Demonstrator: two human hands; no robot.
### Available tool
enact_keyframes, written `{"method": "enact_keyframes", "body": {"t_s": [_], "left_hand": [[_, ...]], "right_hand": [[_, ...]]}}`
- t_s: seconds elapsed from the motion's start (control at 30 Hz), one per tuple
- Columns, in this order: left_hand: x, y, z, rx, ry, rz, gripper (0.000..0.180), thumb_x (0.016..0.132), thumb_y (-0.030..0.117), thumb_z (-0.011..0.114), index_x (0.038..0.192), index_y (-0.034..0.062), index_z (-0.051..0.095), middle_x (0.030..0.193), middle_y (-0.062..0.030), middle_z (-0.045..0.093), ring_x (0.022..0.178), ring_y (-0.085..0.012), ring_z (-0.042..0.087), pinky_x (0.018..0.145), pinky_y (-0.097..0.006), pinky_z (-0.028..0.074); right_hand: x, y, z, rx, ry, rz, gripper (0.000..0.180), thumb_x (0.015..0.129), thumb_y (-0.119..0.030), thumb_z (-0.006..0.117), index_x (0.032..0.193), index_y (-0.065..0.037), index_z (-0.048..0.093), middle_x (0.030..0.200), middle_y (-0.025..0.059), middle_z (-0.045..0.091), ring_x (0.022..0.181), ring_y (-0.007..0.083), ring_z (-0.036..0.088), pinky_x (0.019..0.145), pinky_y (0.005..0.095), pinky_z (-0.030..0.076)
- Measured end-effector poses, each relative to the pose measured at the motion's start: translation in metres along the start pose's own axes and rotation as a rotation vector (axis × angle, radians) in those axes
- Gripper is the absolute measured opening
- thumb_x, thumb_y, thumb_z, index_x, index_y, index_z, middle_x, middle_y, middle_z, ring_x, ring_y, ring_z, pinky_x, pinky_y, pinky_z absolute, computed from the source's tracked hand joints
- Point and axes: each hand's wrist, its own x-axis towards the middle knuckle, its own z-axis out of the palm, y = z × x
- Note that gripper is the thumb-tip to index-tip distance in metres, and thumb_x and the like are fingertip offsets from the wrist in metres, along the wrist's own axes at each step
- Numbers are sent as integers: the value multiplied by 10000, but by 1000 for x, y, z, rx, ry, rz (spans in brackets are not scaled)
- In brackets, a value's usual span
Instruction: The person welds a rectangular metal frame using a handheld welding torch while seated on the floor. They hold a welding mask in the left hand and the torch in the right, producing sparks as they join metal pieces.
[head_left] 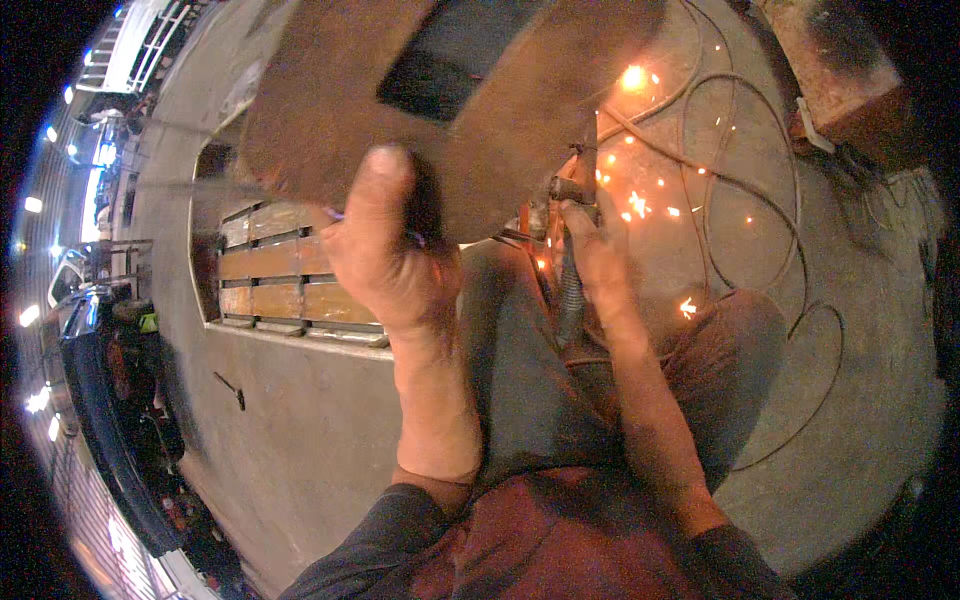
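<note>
My left hand (385, 240) grips a brown, flat hand-held welding shield (310, 110), its thumb pressed on the near face. A dark window (450, 55) runs through the shield's upper middle. My right hand (600, 255) is wrapped round a welding torch (571, 290) with a dark ribbed sleeve. Beyond that hand stands a narrow upright metal bar (590, 140). Bright orange sparks (637, 205) scatter over the floor to its right. The shield hides the area beyond it, and I cannot make out the torch's tip.
A pale-rimmed metal frame with slats (275, 262) lies on the concrete floor at left. Cables (800, 230) loop across the floor at right. A rusty block-like metal piece (840, 80) stands at the far right. A small dark tool (232, 390) lies below the frame.
</note>
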Motion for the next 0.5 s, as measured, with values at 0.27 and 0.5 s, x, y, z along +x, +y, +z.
{"method": "enact_keyframes", "body": {"t_s": [0.27,0.5], "left_hand": [[14,7,-2,-8,107,136,281,930,256,610,1102,37,643,1053,-108,682,1002,-258,645,952,-425,480],[16,5,-2,-27,165,126,252,926,248,623,1067,42,657,1033,-101,689,977,-256,658,932,-420,503]], "right_hand": [[2,-16,5,258,-131,234,471,881,-264,649,1286,-49,542,756,58,627,548,133,581,462,291,479],[7,-12,7,236,-89,258,477,883,-276,643,1298,-63,541,725,49,623,535,139,580,472,292,488]]}}
